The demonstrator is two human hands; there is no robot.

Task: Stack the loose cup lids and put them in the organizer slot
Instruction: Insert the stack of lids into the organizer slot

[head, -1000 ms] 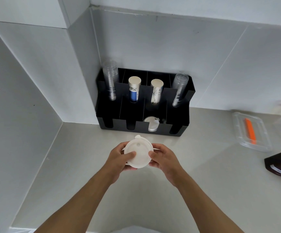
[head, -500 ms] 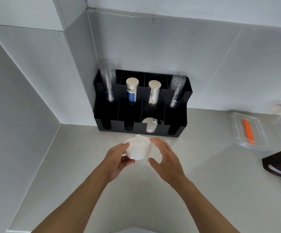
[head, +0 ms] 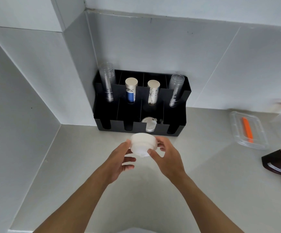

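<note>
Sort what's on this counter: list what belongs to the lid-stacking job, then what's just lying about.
Part of the job:
stack of white lids, held between left hand and right hand
black organizer
lid already in the front slot

Lying about:
clear container with orange tool
brown carton
cup stacks in the rear slots

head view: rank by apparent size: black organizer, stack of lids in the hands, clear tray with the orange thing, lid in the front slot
1. black organizer
2. clear tray
3. stack of lids, though nearer the camera, so its rank against the tray is unsure
4. lid in the front slot, partly hidden
</note>
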